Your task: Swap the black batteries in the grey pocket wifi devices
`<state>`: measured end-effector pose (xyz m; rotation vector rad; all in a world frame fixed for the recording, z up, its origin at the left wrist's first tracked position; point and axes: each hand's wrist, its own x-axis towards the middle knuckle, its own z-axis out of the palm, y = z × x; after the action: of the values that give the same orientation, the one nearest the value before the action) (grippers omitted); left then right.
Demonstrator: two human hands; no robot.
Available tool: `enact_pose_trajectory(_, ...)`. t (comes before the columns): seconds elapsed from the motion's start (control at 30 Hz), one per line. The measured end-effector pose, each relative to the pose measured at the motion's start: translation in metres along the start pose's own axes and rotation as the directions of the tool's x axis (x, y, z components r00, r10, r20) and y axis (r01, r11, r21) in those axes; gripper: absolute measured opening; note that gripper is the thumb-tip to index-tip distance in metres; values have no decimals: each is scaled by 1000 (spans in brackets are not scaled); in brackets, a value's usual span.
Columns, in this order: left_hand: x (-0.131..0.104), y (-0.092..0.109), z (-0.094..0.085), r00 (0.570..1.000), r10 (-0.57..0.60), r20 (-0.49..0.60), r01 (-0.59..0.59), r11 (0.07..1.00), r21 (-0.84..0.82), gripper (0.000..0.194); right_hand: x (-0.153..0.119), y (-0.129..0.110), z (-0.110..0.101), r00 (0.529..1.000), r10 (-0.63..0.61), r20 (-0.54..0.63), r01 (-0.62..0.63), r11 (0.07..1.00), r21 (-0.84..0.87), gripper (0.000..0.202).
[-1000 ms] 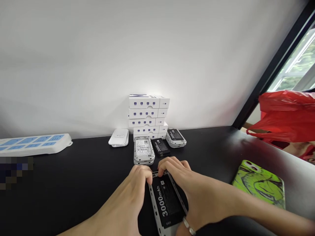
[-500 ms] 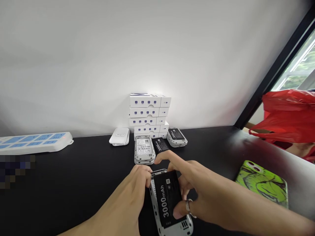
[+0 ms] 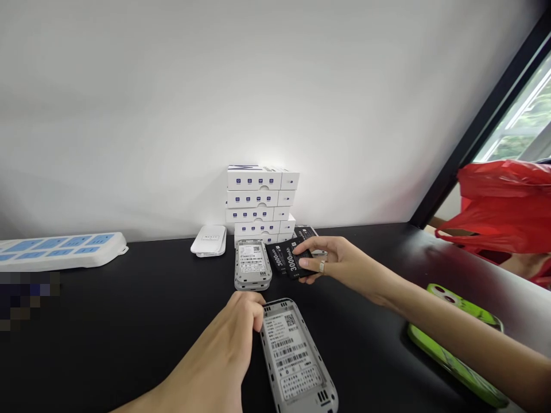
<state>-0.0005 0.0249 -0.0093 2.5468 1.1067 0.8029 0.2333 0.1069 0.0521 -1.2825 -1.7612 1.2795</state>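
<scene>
My left hand (image 3: 235,338) is closed on the upper left edge of a light grey device body (image 3: 297,364). Its battery bay lies bare, showing a label with barcodes and a QR code. Farther out, my right hand (image 3: 333,261) pinches a flat black battery (image 3: 293,261) marked 3000mAh between thumb and fingers. That battery overlaps a second black battery (image 3: 276,258) lying on the table. Just left of them is a small stack of similar device bodies (image 3: 252,267), the top one with its bay bare. Another device with a battery (image 3: 305,231) sits behind, partly hidden by my right hand.
White boxes (image 3: 258,199) are stacked against the wall. Left of them lie white covers (image 3: 209,240), and a power strip (image 3: 64,250) is farther left. A green patterned phone case (image 3: 456,350) lies under my right forearm. A red plastic bag (image 3: 508,201) is at the right.
My right hand has lifted the battery off the near device and carried it away to the batteries at the back. The device's label is now exposed. My left hand has stayed in place.
</scene>
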Motion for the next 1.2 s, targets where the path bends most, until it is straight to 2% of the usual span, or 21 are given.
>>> enact_pose_trajectory(0.1,1,5,-4,999,-36,40,36,999,8,78,2,9,5,997,53,50,-53,998,-17,34)
enact_pose_trajectory(0.17,2,5,-4,999,-25,48,26,1000,-8,79,4,14,9,997,47,65,-44,998,-38,40)
enact_pose_trajectory(0.27,4,3,-2,999,-13,31,14,1000,-20,79,10,20,10,997,-73,13,74,957,-282,37)
enact_pose_trajectory(0.37,5,1,-1,1000,-8,16,8,1000,-19,79,14,24,9,977,-213,-28,167,833,-527,35)
enact_pose_trajectory(0.53,1,-1,2,1000,17,-2,-17,999,-37,78,15,28,11,950,-311,35,263,733,-627,39)
enact_pose_trajectory(0.67,-2,-2,0,997,60,-52,-65,992,-107,76,13,26,10,943,-330,51,281,701,-656,43)
enact_pose_trajectory(0.77,5,2,-13,996,-1,-84,-10,991,-134,71,10,17,2,946,-325,14,252,705,-663,34)
enact_pose_trajectory(0.87,17,0,-27,972,-187,-142,161,971,-177,61,4,5,-9,935,-352,-40,242,718,-652,21)
enact_pose_trajectory(0.97,28,-13,-34,935,-332,-125,298,926,-231,47,1,-3,-21,923,-377,-71,251,734,-632,21)
enact_pose_trajectory(1.1,32,-32,-31,929,-357,-100,330,919,-217,43,4,-5,-35,921,-374,-110,231,751,-619,26)
enact_pose_trajectory(1.2,31,-37,-27,927,-361,-106,337,921,-195,32,10,1,-45,928,-355,-117,209,753,-624,30)
